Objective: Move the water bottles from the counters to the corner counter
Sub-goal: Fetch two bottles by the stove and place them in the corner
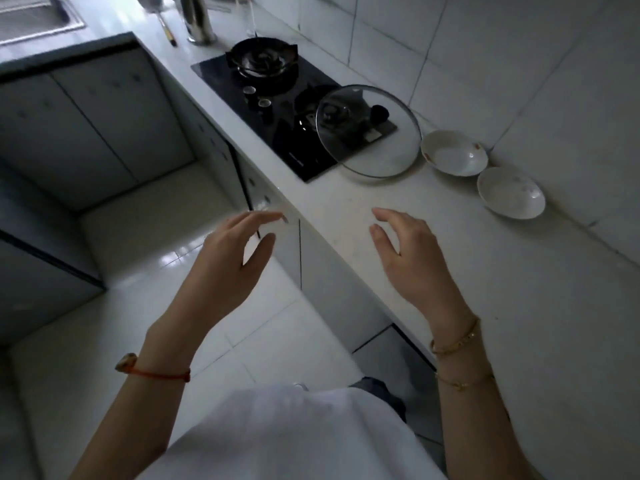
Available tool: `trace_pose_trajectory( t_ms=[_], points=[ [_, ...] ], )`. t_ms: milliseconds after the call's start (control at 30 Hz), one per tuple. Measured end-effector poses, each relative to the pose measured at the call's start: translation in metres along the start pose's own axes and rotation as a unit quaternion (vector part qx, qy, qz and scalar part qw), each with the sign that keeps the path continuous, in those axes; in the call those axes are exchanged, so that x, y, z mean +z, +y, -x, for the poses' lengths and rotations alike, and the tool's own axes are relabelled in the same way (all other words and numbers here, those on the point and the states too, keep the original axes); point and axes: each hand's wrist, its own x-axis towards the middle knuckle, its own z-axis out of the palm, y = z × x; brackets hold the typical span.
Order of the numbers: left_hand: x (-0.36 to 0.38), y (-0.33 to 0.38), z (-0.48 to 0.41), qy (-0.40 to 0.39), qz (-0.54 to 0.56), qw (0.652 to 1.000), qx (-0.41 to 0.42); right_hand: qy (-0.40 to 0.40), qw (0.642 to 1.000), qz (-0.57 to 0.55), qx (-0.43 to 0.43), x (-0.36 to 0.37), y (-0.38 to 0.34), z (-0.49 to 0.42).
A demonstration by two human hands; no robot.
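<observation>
My left hand (228,261) hovers open over the floor just off the counter's front edge, fingers spread and holding nothing. My right hand (412,258) is open too, raised above the white counter (485,289), with nothing in it. At the far corner of the counter stands a clear, bottle-like thing (250,15), cut off by the top of the frame, so I cannot tell what it is. A shiny metal flask or cylinder (198,19) stands beside it.
A black gas hob (287,109) is set into the counter, with a glass lid (369,131) leaning over its near burner. Two white bowls (453,152) (510,192) sit by the tiled wall. A sink (31,19) lies at the far left. Grey cabinets line the floor.
</observation>
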Motion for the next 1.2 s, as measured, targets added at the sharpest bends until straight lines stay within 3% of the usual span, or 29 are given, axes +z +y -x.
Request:
trace_pose_trajectory(
  t_ms=[600,1200],
  points=[
    [-0.066,-0.119,-0.011,0.107,-0.03,0.982,-0.154,-0.153,0.978,-0.02,-0.136,0.115,-0.1,-0.131],
    [-0.169,-0.265,-0.178,0.17,-0.07,0.959,-0.215,-0.207,0.947,-0.026,-0.243,0.223,-0.223,-0.379]
  ],
)
